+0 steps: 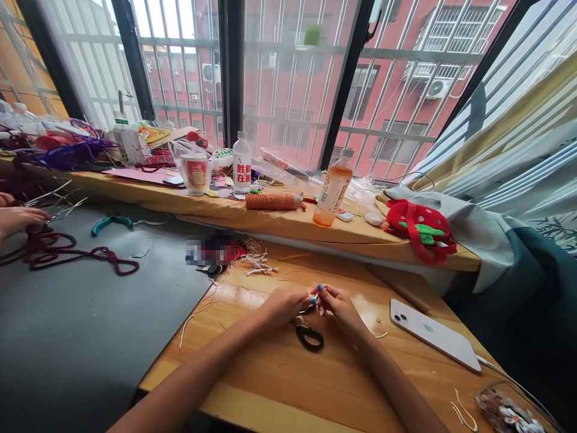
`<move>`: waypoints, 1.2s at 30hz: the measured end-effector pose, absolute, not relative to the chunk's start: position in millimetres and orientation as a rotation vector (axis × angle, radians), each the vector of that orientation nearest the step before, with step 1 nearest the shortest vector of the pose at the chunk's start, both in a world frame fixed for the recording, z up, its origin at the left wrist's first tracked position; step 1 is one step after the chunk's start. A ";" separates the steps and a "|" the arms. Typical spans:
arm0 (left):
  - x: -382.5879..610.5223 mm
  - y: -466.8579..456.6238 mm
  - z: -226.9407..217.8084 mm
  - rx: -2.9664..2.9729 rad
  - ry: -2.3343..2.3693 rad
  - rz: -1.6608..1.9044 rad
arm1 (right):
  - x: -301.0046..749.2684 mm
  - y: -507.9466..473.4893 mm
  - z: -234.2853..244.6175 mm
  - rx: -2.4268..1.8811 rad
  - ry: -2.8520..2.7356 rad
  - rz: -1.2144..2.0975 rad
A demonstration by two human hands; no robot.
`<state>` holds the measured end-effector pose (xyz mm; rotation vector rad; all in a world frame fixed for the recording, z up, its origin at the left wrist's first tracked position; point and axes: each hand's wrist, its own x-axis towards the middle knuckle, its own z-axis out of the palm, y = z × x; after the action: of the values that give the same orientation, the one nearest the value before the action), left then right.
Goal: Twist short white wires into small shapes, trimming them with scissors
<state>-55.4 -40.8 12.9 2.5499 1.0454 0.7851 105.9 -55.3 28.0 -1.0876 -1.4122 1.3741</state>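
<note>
My left hand (pixel 285 304) and my right hand (pixel 339 308) meet above the wooden table (pixel 252 385), fingertips almost touching. Both are closed in a pinch, with blue nails showing on the thumbs. Whatever sits between the fingertips is small and pale, too small to name. Just beneath them is a pair of scissors with black handles (pixel 310 338); its blades are hidden by my hands, and I cannot tell whether my left hand touches it. Beyond my hands lie white cord scraps (pixel 259 264).
A white phone (pixel 433 334) with a cable lies right. On the sill stand a water bottle (pixel 242 168), an orange drink bottle (pixel 332 189), a thread spool (pixel 273 202) and a red strawberry bag (pixel 419 225). At far left another person's hands (pixel 20 219) handle dark red cord (pixel 67 249).
</note>
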 end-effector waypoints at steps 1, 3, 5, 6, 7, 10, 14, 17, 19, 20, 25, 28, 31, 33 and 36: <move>-59.0 -36.8 15.3 2.575 1.044 0.805 | 108.7 -53.9 28.1 -1.106 -1.436 1.335; -71.6 -25.6 19.1 2.634 1.118 0.884 | 114.5 -51.5 28.4 -1.183 -1.481 1.158; -90.4 -12.5 18.2 2.662 1.333 0.973 | 119.6 -50.3 29.5 -1.301 -1.563 0.874; -100.7 -6.4 15.6 2.668 1.445 0.990 | 121.8 -50.1 30.4 -1.349 -1.613 0.714; -110.5 -1.0 11.7 2.658 1.544 0.978 | 123.7 -50.3 31.6 -1.379 -1.658 0.561; -129.8 8.6 -1.5 2.585 1.699 0.832 | 127.9 -51.2 34.8 -1.378 -1.724 0.243; -126.0 7.8 -6.2 2.662 1.639 0.780 | 131.7 -51.1 33.3 -1.295 -1.824 -0.064; -114.0 2.5 -1.9 2.751 1.560 0.746 | 131.5 -50.3 27.5 -1.238 -1.927 -0.223; -107.0 -1.6 0.9 2.777 1.517 0.719 | 129.5 -50.1 23.3 -1.209 -2.006 -0.253; -103.8 -3.7 2.3 2.777 1.499 0.726 | 128.3 -50.2 21.5 -1.194 -2.057 -0.254; -86.3 -13.8 14.6 2.391 1.457 1.087 | 122.0 -53.0 18.0 -1.147 -2.208 -0.132; -73.4 -18.3 25.7 1.790 1.264 1.319 | 111.2 -56.6 21.2 -1.129 -2.012 0.145; -63.9 -22.6 34.3 1.215 0.970 1.343 | 92.3 -60.8 27.0 -1.060 -1.525 0.661; -60.8 -25.7 37.3 0.962 0.830 1.279 | 79.7 -64.2 31.2 -0.966 -1.179 1.080; -58.0 -30.6 38.0 0.795 0.706 1.173 | 67.9 -71.1 35.6 -0.868 -0.894 1.559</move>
<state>-58.0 -30.6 38.0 0.7952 0.7056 1.1733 67.9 -71.1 35.6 -0.8677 -0.8944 1.5592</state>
